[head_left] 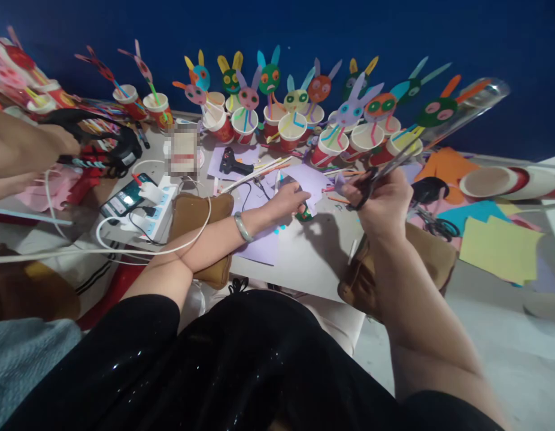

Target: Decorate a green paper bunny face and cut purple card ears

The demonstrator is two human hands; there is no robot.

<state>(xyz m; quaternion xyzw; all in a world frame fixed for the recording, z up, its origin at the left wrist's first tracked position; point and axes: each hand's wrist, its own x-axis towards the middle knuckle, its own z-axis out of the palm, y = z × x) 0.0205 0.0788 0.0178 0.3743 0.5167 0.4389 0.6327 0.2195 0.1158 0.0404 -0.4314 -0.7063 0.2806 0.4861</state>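
Above the middle of the table [320, 263], my left hand [286, 203] is closed on a piece of light purple paper [311, 182], pinched between thumb and fingers. A green item [305, 214] shows just under that hand. My right hand [385, 197] is raised to the right of the paper, wrapped around a pair of scissors [400, 154] by the dark handles. The metal part points up and to the right, away from the paper. More purple paper [259, 248] lies flat beneath my left forearm.
Several paper cups [292, 133] with paper rabbit heads line the back. A black glue gun [236, 163], a phone [127, 197] and a power strip [163, 209] lie left. Yellow paper [499, 248] lies right. Another person's arm [26, 143] reaches in at left.
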